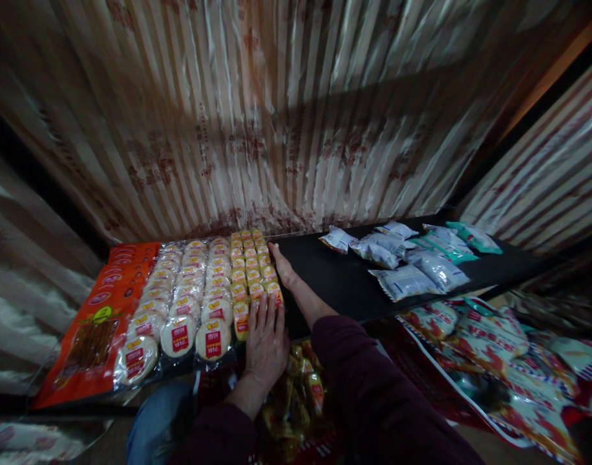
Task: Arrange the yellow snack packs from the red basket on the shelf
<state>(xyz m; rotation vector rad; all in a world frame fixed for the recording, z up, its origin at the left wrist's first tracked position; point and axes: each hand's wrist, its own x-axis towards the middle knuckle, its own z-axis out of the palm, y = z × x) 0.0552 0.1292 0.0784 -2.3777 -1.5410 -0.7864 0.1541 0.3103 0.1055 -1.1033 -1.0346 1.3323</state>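
My left hand (267,342) lies with its fingers stretched out over the front end of two rows of small yellow-wrapped snack cakes (239,276). Along the right side of those rows my right hand (282,266) reaches toward the back, its palm side against or close to the cakes and its fingers extended. Neither hand grips anything. To the left of the yellow packs stand three rows of round pale cakes (177,336) in clear wrappers with red labels. Flat orange snack packets (105,281) overlap at the far left of the black shelf (308,261).
White and teal snack bags (406,283) lie loosely on the shelf's right part. Below, a large bag of red-and-white packets (494,342) sits at right, and more yellow-wrapped cakes (315,391) lie under my arms. Creased striped sheeting (276,116) hangs behind. My knee (160,420) shows below.
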